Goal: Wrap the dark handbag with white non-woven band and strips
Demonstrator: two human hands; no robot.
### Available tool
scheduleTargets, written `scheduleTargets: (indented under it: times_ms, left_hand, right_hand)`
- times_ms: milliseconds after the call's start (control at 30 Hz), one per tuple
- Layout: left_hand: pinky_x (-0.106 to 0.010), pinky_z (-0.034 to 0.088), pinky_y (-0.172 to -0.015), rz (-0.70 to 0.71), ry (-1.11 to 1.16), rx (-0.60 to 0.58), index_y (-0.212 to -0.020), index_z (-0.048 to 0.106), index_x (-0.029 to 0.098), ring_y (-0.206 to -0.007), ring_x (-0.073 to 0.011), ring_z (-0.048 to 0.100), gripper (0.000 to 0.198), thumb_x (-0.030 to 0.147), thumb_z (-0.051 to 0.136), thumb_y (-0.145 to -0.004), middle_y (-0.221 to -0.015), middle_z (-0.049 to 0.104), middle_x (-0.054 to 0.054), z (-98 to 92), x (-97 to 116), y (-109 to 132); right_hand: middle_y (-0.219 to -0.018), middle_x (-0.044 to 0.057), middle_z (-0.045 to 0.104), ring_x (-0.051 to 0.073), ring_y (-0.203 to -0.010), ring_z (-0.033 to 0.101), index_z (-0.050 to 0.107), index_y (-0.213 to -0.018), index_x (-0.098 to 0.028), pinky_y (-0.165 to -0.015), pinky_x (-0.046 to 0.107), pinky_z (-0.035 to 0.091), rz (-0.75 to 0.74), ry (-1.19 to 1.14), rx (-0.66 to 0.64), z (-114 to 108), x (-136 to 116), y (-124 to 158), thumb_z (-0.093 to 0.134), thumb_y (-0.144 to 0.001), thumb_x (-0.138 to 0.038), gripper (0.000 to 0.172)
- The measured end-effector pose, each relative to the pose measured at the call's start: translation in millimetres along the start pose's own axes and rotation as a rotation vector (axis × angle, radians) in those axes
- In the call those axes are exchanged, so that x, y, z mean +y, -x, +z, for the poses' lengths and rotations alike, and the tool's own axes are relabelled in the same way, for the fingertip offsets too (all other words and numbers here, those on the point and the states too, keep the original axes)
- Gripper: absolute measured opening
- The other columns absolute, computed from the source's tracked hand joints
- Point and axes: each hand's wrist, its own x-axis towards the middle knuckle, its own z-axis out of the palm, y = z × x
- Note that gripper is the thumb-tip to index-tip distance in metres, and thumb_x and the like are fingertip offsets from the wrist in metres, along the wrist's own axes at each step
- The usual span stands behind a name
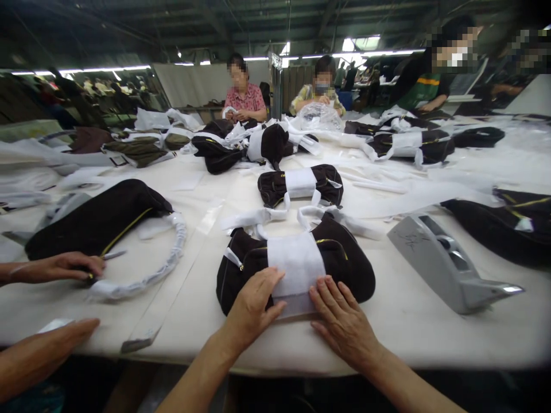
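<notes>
A dark handbag (348, 258) with yellow zips lies before me at the table's near side. A band of white wrapping sheet (297, 261) crosses its middle, and its wrapped straps (252, 218) spread out behind it. My left hand (257, 298) rests at the band's left edge, fingers bent and thumb apart. Flat on the right edge of the band lies my right hand (340, 315), its fingers stretched out. Both hands touch the sheet near its lower end. What lies under the palms is hidden.
A grey tape dispenser (447, 261) stands at right. Another banded bag (331, 182) lies just behind mine. At left, a co-worker's hands (64, 268) are beside a dark bag (99, 218) with a wrapped handle (176, 246). Several people work across the table (430, 338).
</notes>
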Motion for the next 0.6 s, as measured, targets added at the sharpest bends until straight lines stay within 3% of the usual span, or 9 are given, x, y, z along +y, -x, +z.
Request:
scheduleTargets:
  times_ms: [200, 367, 500, 600]
  left_hand:
    - [-0.035, 0.046, -0.094, 0.084, -0.107, 0.095, -0.096, 0.057, 0.014, -0.114, -0.0199, 0.047, 0.016, 0.010, 0.050, -0.081, -0.104, 0.058, -0.010, 10.6, -2, 8]
    - [-0.038, 0.044, -0.095, 0.201, -0.253, 0.123, -0.094, 0.059, 0.012, -0.113, -0.0228, 0.048, 0.016, 0.009, 0.053, -0.080, -0.099, 0.061, -0.009, 11.7, 4, 14]
    - [-0.042, 0.044, -0.094, 0.298, -0.361, 0.094, -0.111, 0.054, 0.013, -0.114, -0.0259, 0.048, 0.032, 0.013, 0.055, -0.079, -0.112, 0.058, -0.011, 10.8, -5, 26]
    - [-0.042, 0.045, -0.092, 0.394, -0.385, 0.115, -0.120, 0.049, 0.016, -0.112, -0.0274, 0.050, 0.043, 0.021, 0.056, -0.078, -0.118, 0.056, -0.011, 21.6, -36, 35]
  right_hand:
    - [-0.139, 0.012, 0.031, 0.027, -0.129, 0.025, 0.037, -0.132, -0.015, -0.105, 0.043, 0.021, 0.026, -0.039, 0.033, 4, 1, 1, 0.049, -0.084, -0.040, 0.055]
    - [-0.138, 0.012, 0.032, 0.026, -0.129, 0.023, 0.037, -0.132, -0.015, -0.105, 0.044, 0.021, 0.024, -0.032, 0.019, 6, 2, -1, 0.049, -0.084, -0.034, 0.053]
    - [-0.138, 0.010, 0.033, 0.027, -0.130, 0.023, 0.039, -0.130, -0.014, -0.103, 0.045, 0.026, -0.010, -0.116, -0.024, -23, 0, -5, 0.047, -0.084, -0.031, 0.050]
    - [-0.128, 0.008, 0.048, 0.021, -0.118, 0.042, 0.051, -0.118, -0.017, -0.098, 0.037, 0.036, 0.069, -0.312, 0.020, -59, 17, 1, 0.043, -0.085, -0.023, 0.035]
